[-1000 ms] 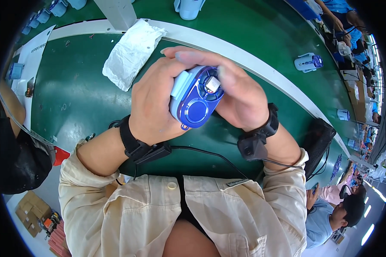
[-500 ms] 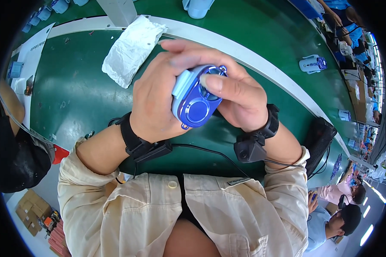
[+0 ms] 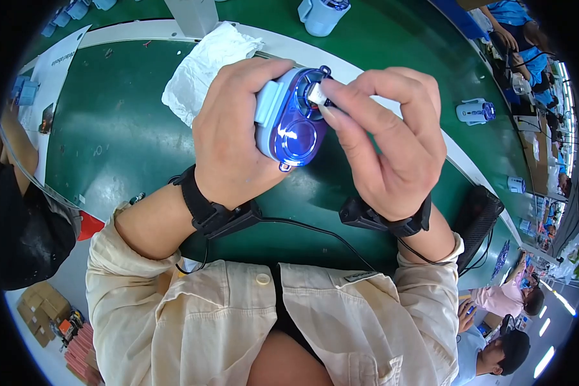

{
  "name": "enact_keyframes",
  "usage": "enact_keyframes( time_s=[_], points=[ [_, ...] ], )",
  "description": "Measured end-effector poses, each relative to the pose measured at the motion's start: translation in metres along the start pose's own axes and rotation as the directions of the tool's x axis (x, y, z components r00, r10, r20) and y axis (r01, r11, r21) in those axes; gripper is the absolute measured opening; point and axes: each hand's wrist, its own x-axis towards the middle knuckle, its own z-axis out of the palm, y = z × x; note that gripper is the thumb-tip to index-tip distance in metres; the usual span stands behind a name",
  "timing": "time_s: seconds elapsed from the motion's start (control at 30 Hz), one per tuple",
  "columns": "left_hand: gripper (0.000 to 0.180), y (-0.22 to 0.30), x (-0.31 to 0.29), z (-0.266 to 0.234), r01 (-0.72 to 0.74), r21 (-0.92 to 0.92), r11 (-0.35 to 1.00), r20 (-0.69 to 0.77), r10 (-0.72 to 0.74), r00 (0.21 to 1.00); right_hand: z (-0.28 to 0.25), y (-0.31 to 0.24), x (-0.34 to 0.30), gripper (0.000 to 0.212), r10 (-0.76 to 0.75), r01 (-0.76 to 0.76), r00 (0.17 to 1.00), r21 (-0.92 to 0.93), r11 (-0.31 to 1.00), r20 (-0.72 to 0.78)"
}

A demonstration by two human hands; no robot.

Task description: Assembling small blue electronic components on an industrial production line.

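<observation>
My left hand (image 3: 228, 125) is wrapped round a light blue water bottle (image 3: 262, 132), holding it up over the green table with its lid facing me. The lid (image 3: 296, 138) is glossy dark blue, with a raised round disc at the near end and a round opening at the far end. A light blue clip stands on its left side. At that opening, my right hand (image 3: 399, 141) pinches a small white piece (image 3: 316, 94) between thumb and forefinger. Whether this piece is fixed to the lid cannot be made out. The bottle's lower body is hidden behind the left hand.
A crumpled white cloth or bag (image 3: 196, 74) lies behind my left hand. Past the pale rail, similar bottles (image 3: 325, 16) stand on a green surface, another bottle (image 3: 475, 112) at the right. A black mesh box (image 3: 481, 219) sits at the right edge. People work nearby.
My right hand has drawn back from around the bottle, its thumb leaving the lid, and now pinches the white piece at the opening. The bottle has shifted slightly away from me.
</observation>
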Motion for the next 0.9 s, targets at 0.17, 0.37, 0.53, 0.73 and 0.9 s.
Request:
enact_keyframes(
  time_s=[0.17, 0.37, 0.53, 0.73, 0.9],
  points=[
    [0.065, -0.003, 0.001, 0.003, -0.056, 0.035, 0.998, -0.013, 0.056, 0.998, 0.003, -0.002, -0.003, 0.026, 0.002, -0.002, 1.0, 0.013, 1.0, -0.006],
    [0.053, -0.002, 0.004, 0.006, -0.062, 0.003, 0.998, -0.076, 0.062, 0.995, 0.008, -0.005, -0.006, 0.024, 0.012, -0.012, 1.0, 0.024, 1.0, 0.0],
    [0.055, -0.001, 0.003, 0.007, -0.022, -0.026, 0.999, -0.056, 0.021, 0.998, -0.001, -0.016, 0.0, 0.019, 0.048, -0.029, 0.989, -0.132, 0.991, 0.137],
    [0.064, -0.002, 0.0, 0.003, 0.027, -0.147, 0.989, 0.041, -0.021, 0.999, 0.001, -0.001, -0.002, 0.034, 0.458, -0.533, 0.844, 0.513, 0.672, 0.277],
    [0.069, -0.007, 0.0, 0.004, -0.057, -0.18, 0.982, 0.096, 0.075, 0.993, 0.015, -0.001, -0.007, 0.046, 0.42, -0.667, 0.696, 0.741, 0.08, 0.582]
  ],
)
